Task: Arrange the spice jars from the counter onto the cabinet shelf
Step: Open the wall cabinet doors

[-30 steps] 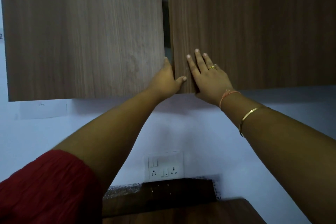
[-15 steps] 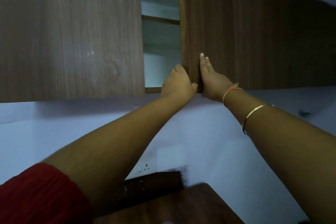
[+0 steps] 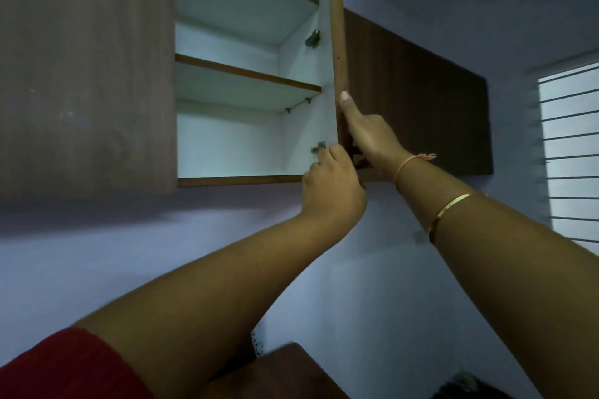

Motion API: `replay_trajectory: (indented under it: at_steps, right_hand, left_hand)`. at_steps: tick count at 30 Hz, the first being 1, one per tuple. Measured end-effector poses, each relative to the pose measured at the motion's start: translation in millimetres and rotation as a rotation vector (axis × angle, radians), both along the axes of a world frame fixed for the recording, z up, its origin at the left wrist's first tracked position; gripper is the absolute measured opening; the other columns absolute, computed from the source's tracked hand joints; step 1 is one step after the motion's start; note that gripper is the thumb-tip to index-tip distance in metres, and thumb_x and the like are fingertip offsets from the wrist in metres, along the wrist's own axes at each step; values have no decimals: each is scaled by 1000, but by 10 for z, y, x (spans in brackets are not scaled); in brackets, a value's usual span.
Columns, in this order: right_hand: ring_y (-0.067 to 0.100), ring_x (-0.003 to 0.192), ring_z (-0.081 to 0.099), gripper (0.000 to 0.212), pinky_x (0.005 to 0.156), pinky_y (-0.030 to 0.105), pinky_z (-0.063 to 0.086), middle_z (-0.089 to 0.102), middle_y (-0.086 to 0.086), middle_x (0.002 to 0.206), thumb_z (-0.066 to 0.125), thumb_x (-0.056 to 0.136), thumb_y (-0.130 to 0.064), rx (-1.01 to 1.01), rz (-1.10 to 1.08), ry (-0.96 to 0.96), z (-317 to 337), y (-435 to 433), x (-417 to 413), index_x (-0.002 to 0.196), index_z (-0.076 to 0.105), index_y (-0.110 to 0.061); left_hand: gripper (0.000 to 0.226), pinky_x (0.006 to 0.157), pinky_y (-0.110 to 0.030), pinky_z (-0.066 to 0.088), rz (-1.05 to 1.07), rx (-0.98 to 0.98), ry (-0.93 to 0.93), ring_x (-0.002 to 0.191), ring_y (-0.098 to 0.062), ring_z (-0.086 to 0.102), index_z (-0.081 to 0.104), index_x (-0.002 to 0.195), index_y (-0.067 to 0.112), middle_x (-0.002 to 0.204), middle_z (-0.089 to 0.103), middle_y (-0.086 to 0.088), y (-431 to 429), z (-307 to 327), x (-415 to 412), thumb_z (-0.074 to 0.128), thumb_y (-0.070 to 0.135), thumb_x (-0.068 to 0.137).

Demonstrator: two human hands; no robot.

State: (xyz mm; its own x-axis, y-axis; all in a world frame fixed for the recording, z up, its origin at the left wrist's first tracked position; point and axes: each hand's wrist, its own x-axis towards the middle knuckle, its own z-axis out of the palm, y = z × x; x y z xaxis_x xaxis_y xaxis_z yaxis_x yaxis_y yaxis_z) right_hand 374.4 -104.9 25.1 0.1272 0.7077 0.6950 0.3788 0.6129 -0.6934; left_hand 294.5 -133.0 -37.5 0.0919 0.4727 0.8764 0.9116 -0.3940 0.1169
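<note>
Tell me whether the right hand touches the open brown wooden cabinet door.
Touching. In the head view the right hand lays a finger along the edge of the brown wooden cabinet door.

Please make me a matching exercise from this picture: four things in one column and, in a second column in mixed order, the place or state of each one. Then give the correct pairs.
Column one
1. left door
2. right door
3. gold bangle
4. red sleeve

Column two
A. on the right forearm
B. swung open, its edge toward the camera
C. on the left arm, at the bottom corner of the picture
D. closed

Pairs: 1-D, 2-B, 3-A, 4-C
</note>
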Motion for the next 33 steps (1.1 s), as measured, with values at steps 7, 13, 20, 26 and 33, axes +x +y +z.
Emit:
replay_trajectory:
  at_steps: [7,13,20,26,33]
  right_hand:
    - [22,90,62,14,82,37,54,61,0,92,60,87,-27,65,-178,-74,-31,44,804,94,54,-17]
    - [19,95,57,31,82,32,50,59,4,108,57,92,-25,41,-238,-36,-49,172,1407,117,52,-9]
    - [31,122,50,42,97,37,43,50,16,133,48,97,-24,-81,-327,8,-35,448,1983,131,37,-2]
    - [32,128,45,48,99,37,39,45,19,138,45,99,-23,-138,-364,42,-29,718,2406,136,29,1]
    - [32,128,43,48,98,37,38,45,18,138,42,100,-25,-148,-362,40,-59,945,2684,137,28,1]
  left_hand:
    - [28,82,-35,44,-50,71,123,99,-28,56,42,119,6,114,52,-13,89,-97,805,49,15,93]
    - [40,89,-35,43,-239,10,81,100,-27,54,40,126,6,120,46,-13,314,-200,1458,53,16,90]
    - [71,108,-43,36,-377,-96,202,127,-34,42,18,146,6,149,27,-19,690,-236,1965,55,11,86]
    - [75,118,-45,11,-318,-138,416,142,-28,21,3,150,7,157,5,-19,1031,-185,2251,46,16,89]
    - [78,118,-46,9,-236,-148,477,142,-29,21,1,150,7,157,2,-20,1242,-175,2514,47,18,87]
